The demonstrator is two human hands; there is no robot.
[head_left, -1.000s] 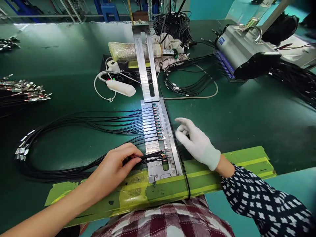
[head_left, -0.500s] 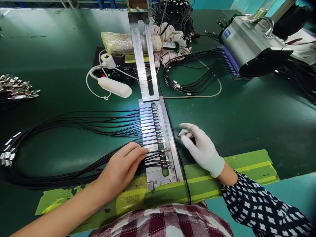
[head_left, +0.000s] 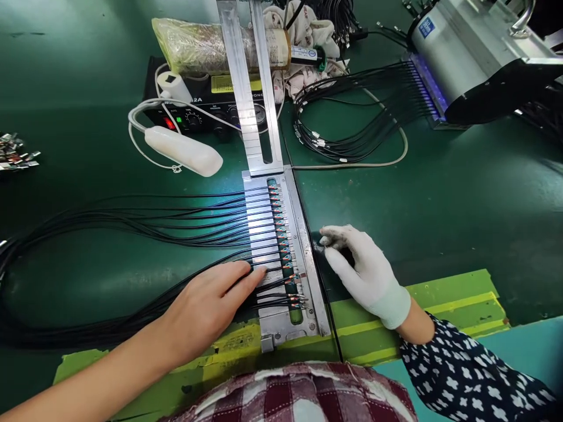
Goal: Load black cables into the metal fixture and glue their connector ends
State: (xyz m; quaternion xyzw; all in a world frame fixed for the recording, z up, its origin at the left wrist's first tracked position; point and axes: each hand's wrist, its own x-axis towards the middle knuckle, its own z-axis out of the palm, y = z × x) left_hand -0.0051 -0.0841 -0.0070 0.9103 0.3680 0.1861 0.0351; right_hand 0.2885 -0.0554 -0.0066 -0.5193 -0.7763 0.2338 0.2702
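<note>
A flat metal fixture [head_left: 263,234] lies on the table with a row of black cables [head_left: 206,210] laid across it, their stripped, metal-tipped ends [head_left: 281,237] over a long slot. My left hand [head_left: 215,305], bare, reaches over the lower cables from the left; its fingers are closed on a black cable at the fixture's left part, the grip partly hidden. To the right of the fixture is my right hand [head_left: 367,275] in a white glove. Its fingers are curled, thumb and fingertips nearly together; anything between them is too small to make out.
Behind the fixture stands a raised slotted metal cover [head_left: 241,88]. A black control box [head_left: 197,120], a white handpiece [head_left: 185,151] and a wrapped bottle [head_left: 193,50] are at back left. Coiled cables [head_left: 316,143] run to a silver lamp unit [head_left: 475,58]. Green tape [head_left: 457,299] lines the front edge.
The view has come closer and lower. My left fingers have shifted slightly along the cables, and my right thumb and fingertips have drawn nearer together beside the fixture.
</note>
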